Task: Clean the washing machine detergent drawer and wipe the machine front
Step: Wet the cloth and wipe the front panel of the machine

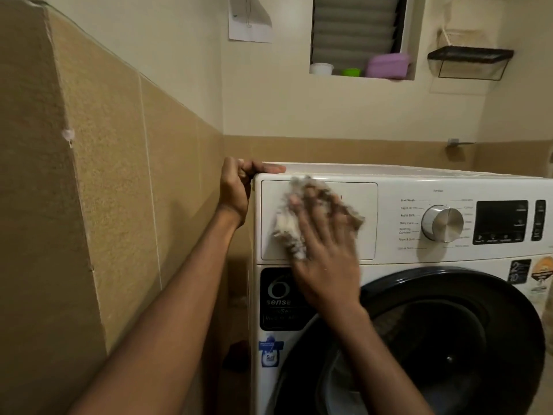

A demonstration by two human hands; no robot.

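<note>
The left forearm (155,310) is reaching up from the lower left corner, close to the camera, and the left hand (238,187) at its end is gripping the top left corner of the washing machine (398,187). Its fingers are curling round the corner on the side facing the tiled wall (104,175), while the thumb is lying straight along the machine's top front edge.

The right hand (326,259) is pressing flat against the machine front, fingers stretched and slightly spread, not curling round anything. Under the fingers (308,217) it is pinning a crumpled pale cloth (287,232) to the closed detergent drawer (365,235), the rectangular panel at the upper left of the front. The cloth is showing above and to both sides of the fingertips, covering the middle of the drawer face; the palm is overlapping the drawer's lower edge and the black sticker (275,298) below it. Hand and cloth are blurring, so finer detail of the grip is hard to tell.

To the right of the drawer the metal dial (443,223) and dark display (501,221) are sitting untouched, and the round dark door (449,339) is filling the lower right. A blue sticker (270,353) is showing beneath the black one. Up on the wall, a purple container (387,65) is resting in a window niche beside a wire shelf (469,61).
</note>
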